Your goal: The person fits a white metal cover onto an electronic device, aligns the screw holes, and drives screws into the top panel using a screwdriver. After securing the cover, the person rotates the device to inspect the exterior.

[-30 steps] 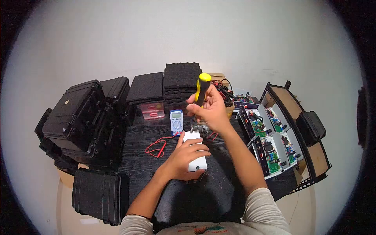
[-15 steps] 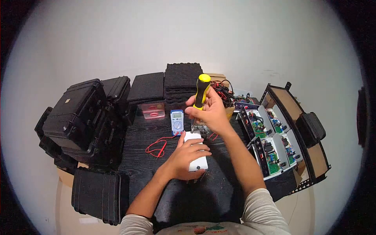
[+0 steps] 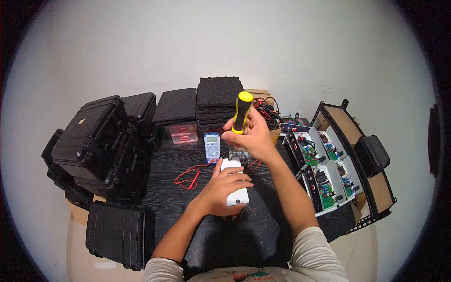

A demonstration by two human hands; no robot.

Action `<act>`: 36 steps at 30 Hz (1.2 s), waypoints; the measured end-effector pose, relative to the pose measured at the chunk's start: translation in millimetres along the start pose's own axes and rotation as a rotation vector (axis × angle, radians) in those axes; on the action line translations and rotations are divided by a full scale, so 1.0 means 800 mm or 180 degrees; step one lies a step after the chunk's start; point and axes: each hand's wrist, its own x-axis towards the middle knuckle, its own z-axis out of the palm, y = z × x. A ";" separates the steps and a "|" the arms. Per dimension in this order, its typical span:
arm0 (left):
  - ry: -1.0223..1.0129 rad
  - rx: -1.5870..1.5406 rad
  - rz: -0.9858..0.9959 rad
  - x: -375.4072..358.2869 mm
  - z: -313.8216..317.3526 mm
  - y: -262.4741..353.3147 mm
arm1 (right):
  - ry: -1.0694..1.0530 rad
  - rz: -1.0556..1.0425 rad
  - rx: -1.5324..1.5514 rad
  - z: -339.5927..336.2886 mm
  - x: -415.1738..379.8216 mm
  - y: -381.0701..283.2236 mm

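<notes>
The left hand is covering the middle of the white box. The right fingers are hiding part of the screwdriver. The reading on the multimeter is looking too small to tell.

Matt, dark wood-grained tabletop

"How's the light?"
"Bright overhead on the pale wall and white box; a soft, dark shadow covers the near part of the black table."
"And clarity?"
"Fisheye curving, black corners, fine detail slightly soft."
</notes>
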 end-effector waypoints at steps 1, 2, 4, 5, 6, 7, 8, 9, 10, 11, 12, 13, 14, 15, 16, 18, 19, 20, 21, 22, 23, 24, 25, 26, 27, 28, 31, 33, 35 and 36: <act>-0.0009 -0.0004 -0.0003 0.000 0.000 0.000 | 0.0098 0.0055 -0.0347 0.001 0.000 -0.001; -0.0019 -0.0008 -0.0008 0.000 -0.001 0.001 | 0.0139 0.0235 -0.0352 0.002 0.000 -0.003; -0.0017 -0.0010 -0.0014 0.001 -0.001 0.001 | 0.0047 -0.0202 0.0161 0.005 0.000 0.009; -0.0006 -0.0016 -0.0017 0.000 -0.001 0.001 | 0.0001 -0.0416 0.0415 0.006 0.000 0.014; 0.0005 -0.0024 -0.0020 0.000 0.000 0.001 | -0.0149 -0.0043 0.0503 0.002 -0.001 0.005; -0.0002 -0.0025 -0.0023 0.000 0.000 0.001 | -0.0262 0.0003 0.0603 -0.005 0.000 0.007; -0.0010 -0.0027 -0.0025 0.000 0.000 0.001 | -0.0374 0.0050 0.0701 -0.012 0.003 0.013; -0.0016 -0.0028 -0.0027 0.000 0.000 0.000 | -0.0488 0.0097 0.0800 -0.015 0.004 0.016; -0.0022 -0.0032 -0.0038 0.000 0.000 0.000 | -0.0478 0.0006 0.0699 -0.015 0.004 0.017; -0.0028 -0.0037 -0.0050 0.000 -0.001 0.001 | -0.0407 -0.0052 0.0674 -0.014 0.004 0.018; -0.0036 -0.0043 -0.0062 0.000 -0.001 0.001 | -0.0334 -0.0110 0.0651 -0.012 0.003 0.020; -0.0033 -0.0020 -0.0052 0.000 0.000 0.001 | -0.0258 -0.0167 0.0629 -0.009 0.002 0.022; -0.0031 0.0003 -0.0041 0.000 0.000 0.002 | -0.0001 -0.0282 0.0488 -0.006 0.003 0.027; -0.0030 0.0028 -0.0029 0.000 0.000 0.002 | 0.0068 -0.0405 0.0269 -0.006 0.004 0.030; -0.0020 0.0016 -0.0021 0.000 0.000 0.002 | 0.0138 -0.0530 0.0050 -0.006 0.004 0.031; 0.0001 0.0000 -0.0002 0.000 0.000 0.001 | 0.0244 -0.0770 -0.0141 -0.002 0.005 0.032; 0.0005 0.0002 -0.0002 0.000 0.000 0.001 | 0.0169 -0.0587 0.0124 -0.003 0.004 0.029; 0.0011 0.0001 -0.0001 0.000 0.000 0.000 | 0.0093 -0.0401 0.0385 -0.004 0.001 0.022; 0.0017 -0.0001 -0.0001 0.000 0.001 0.000 | 0.0017 -0.0212 0.0644 -0.006 0.000 0.018; -0.0006 0.0000 -0.0014 0.000 0.000 0.000 | -0.0043 -0.0253 0.0559 -0.009 0.000 0.019; -0.0029 0.0000 -0.0028 0.001 -0.001 0.001 | -0.0104 -0.0292 0.0474 -0.012 0.001 0.020; -0.0052 -0.0003 -0.0043 0.002 -0.002 0.002 | -0.0163 -0.0329 0.0389 -0.013 0.001 0.021; -0.0042 -0.0013 -0.0044 0.002 -0.002 0.003 | -0.0175 -0.0326 0.0326 -0.013 0.000 0.021; -0.0032 -0.0021 -0.0045 0.001 -0.003 0.004 | -0.0188 -0.0325 0.0263 -0.013 0.000 0.019; -0.0022 -0.0028 -0.0046 0.001 -0.003 0.004 | -0.0202 -0.0325 0.0200 -0.012 0.000 0.018; -0.0028 -0.0015 -0.0048 0.001 -0.003 0.004 | -0.0091 -0.0339 0.0074 -0.010 -0.002 0.017; -0.0049 0.0010 -0.0061 0.002 -0.003 0.004 | 0.0128 -0.0333 -0.0266 -0.005 -0.006 0.016; -0.0067 0.0006 -0.0084 0.002 -0.003 0.004 | 0.0120 -0.0263 -0.0440 -0.004 -0.006 0.015; -0.0060 -0.0028 -0.0078 0.001 -0.003 0.004 | -0.0040 -0.0320 0.0282 -0.006 -0.003 0.017; -0.0053 -0.0047 -0.0075 0.001 -0.004 0.004 | -0.0121 -0.0345 0.0640 -0.007 -0.002 0.018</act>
